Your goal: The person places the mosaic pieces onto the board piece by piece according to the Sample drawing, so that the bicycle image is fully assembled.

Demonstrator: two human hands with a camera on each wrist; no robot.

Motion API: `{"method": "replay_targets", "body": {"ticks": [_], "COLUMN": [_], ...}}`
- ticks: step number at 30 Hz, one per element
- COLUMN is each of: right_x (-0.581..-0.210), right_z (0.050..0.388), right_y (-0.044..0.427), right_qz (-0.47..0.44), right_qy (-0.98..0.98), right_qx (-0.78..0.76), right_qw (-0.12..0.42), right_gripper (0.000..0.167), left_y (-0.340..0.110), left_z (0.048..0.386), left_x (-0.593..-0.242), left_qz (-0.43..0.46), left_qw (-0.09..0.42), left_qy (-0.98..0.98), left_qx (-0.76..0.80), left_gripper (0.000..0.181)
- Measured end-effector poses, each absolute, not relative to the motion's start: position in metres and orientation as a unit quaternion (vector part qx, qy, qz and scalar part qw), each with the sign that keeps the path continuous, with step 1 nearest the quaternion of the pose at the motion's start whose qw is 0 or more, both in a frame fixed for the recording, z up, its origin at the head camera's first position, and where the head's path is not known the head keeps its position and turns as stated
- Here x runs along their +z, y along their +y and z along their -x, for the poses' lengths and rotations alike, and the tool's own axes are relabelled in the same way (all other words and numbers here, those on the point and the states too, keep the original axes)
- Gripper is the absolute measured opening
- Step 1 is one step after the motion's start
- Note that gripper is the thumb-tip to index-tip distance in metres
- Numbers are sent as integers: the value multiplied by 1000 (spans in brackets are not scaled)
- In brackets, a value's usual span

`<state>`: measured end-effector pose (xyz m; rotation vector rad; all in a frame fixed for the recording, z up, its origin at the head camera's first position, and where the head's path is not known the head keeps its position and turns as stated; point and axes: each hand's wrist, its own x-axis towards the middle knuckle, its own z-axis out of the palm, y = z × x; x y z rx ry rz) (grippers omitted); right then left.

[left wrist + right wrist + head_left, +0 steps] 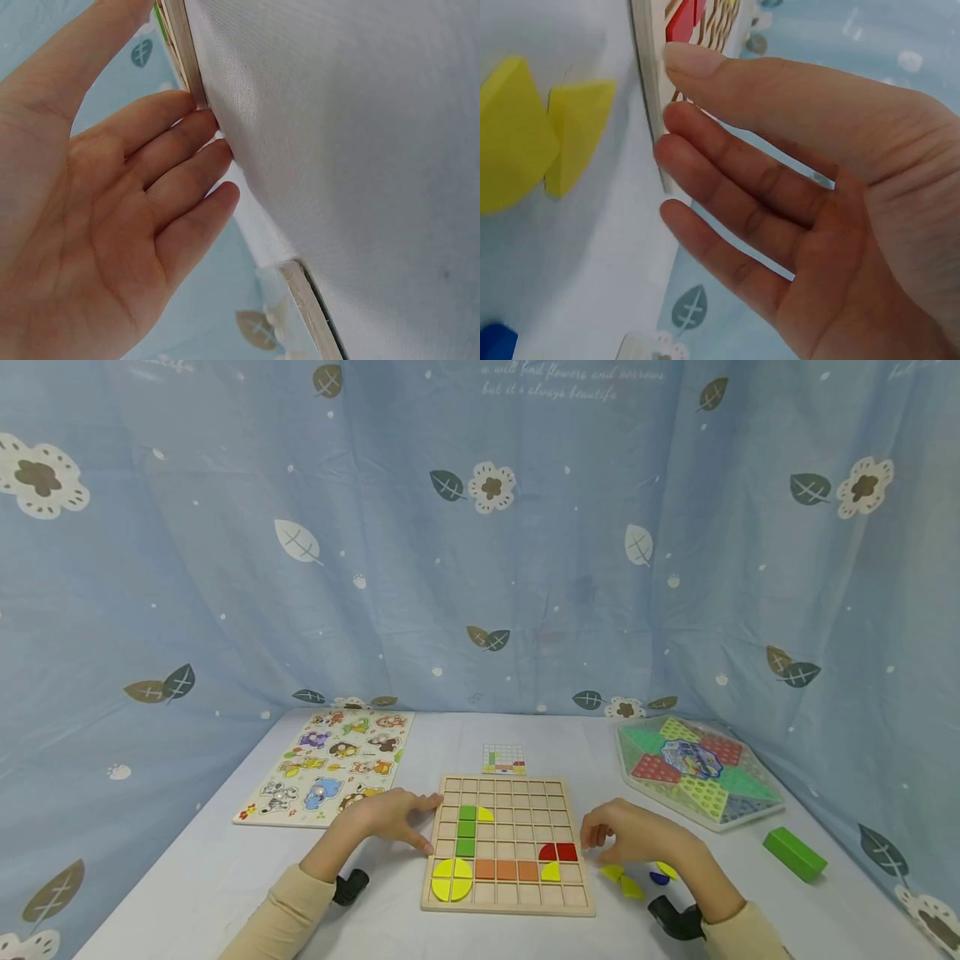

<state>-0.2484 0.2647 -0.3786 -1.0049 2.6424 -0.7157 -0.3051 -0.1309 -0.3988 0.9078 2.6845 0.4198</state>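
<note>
A wooden grid board lies flat on the white table. It carries green squares, orange squares, red pieces and yellow quarter circles. My left hand touches the board's left edge, thumb spread from the other fingers; in the left wrist view those fingers rest at the board's side. At the right edge, my right hand has its fingertips against the wood and holds nothing. Loose yellow pieces and a blue piece lie beside and below that hand.
Behind the board lies a small printed grid card. An animal puzzle board is at the left. Toward the right are a hexagonal game box with coloured triangles and a green block. A blue patterned curtain hangs behind.
</note>
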Motion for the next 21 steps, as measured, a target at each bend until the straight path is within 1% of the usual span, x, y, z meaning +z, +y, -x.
{"method": "replay_targets", "body": {"ticks": [6,15,21], "right_x": [-382,-385,-388], "right_z": [249,247,248], "right_y": [273,279,276], "right_qz": [319,326,310], "right_qy": [904,886,891], "right_qx": [-246,-276,-277], "right_qw": [141,181,183], "right_gripper": [21,25,25], "left_y": [-131,-131,-131], "left_z": [305,304,304], "left_x": [-398,-398,-398], "left_qz": [-312,-308,-313], "left_qw": [139,140,139], "left_qy": [928,930,928], "left_qx": [145,145,146], "left_gripper": [84,84,84]}}
